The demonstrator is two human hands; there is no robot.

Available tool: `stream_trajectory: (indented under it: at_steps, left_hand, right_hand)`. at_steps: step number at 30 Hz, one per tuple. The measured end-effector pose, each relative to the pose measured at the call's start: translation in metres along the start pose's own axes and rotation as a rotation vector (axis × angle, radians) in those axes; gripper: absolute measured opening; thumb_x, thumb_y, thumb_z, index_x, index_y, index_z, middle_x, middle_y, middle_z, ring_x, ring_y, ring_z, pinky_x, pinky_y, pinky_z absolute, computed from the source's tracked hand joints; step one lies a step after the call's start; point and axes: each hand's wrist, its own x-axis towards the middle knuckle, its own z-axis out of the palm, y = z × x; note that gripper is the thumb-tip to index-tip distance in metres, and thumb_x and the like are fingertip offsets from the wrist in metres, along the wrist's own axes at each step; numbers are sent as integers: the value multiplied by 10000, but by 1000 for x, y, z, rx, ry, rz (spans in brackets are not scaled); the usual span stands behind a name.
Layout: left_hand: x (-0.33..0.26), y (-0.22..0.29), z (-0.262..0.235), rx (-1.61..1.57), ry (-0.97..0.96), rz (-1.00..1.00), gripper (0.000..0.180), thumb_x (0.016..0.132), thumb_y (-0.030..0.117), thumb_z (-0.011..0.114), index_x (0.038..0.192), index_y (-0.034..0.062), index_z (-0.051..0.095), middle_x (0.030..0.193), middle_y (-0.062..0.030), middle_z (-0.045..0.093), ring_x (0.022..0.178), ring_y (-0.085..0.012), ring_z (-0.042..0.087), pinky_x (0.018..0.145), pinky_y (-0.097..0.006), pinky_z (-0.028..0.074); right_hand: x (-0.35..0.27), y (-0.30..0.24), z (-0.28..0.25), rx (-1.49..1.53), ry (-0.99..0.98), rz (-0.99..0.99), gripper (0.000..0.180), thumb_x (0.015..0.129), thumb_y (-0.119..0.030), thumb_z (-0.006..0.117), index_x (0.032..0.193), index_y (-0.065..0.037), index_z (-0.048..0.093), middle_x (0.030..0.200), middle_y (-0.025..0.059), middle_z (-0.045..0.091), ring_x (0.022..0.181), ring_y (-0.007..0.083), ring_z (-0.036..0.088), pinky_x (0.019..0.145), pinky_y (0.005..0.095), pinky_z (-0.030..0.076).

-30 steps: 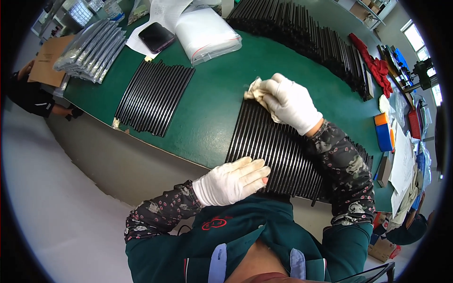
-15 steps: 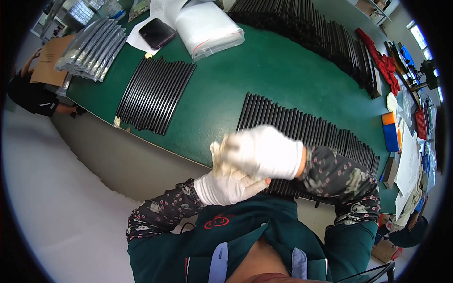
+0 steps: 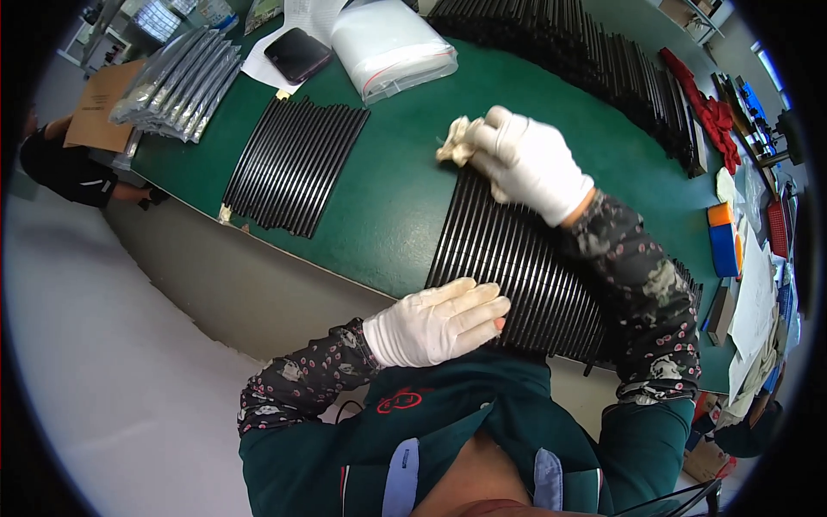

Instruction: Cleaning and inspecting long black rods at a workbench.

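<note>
Matt, knitted-looking cloth gloves [image 3: 405, 336] cover the left hand [image 3: 438, 320] and right hand [image 3: 530, 164]. At the latter's fingers, the rag [image 3: 455, 145] is crumpled cloth. Between the hands, rods [image 3: 517, 267] look smooth and glossy; beyond them, a plastic bag [image 3: 392, 52] shines.

Red lettering [image 3: 401, 401] ringed by a red oval, chest of green top [image 3: 297, 461]; small dark print on brown cardboard box [image 3: 108, 99], far left, too small to read; fine print on white paper [image 3: 310, 14], upper edge of view, likewise illegible
</note>
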Motion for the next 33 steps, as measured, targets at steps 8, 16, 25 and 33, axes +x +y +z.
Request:
stream_trajectory:
  at_steps: [8,16,25,33]
  left_hand:
    - [2,5,-5,-15,-11,32,172,812,133,700,945,48,629,1063,-77,642,943,-234,647,781,-320,552]
    - [-4,4,-10,-20,-70,19,238,828,145,679,1042,64,613,1076,-87,655,941,-254,653,822,-375,543]
    - [1,6,-15,44,-89,-17,141,840,138,676,922,37,620,974,-72,664,922,-236,652,730,-321,543]
    - [-4,4,-10,-1,-118,-4,179,834,142,675,971,45,614,1030,-72,661,938,-244,651,773,-331,552]
  right_hand:
    - [-17,26,2,97,-31,-135,319,683,-123,702,984,-84,606,823,65,575,716,255,617,627,339,538]
    - [-30,-30,0,174,-199,-248,345,694,-195,720,1014,-143,604,838,63,555,705,255,622,619,357,541]
    - [-36,-38,0,232,-122,-281,193,787,-132,655,971,-114,596,837,61,588,702,240,634,592,338,549]
    - [-43,-40,-11,249,-107,-355,132,779,-166,629,897,-114,604,808,53,598,714,237,643,651,341,550]
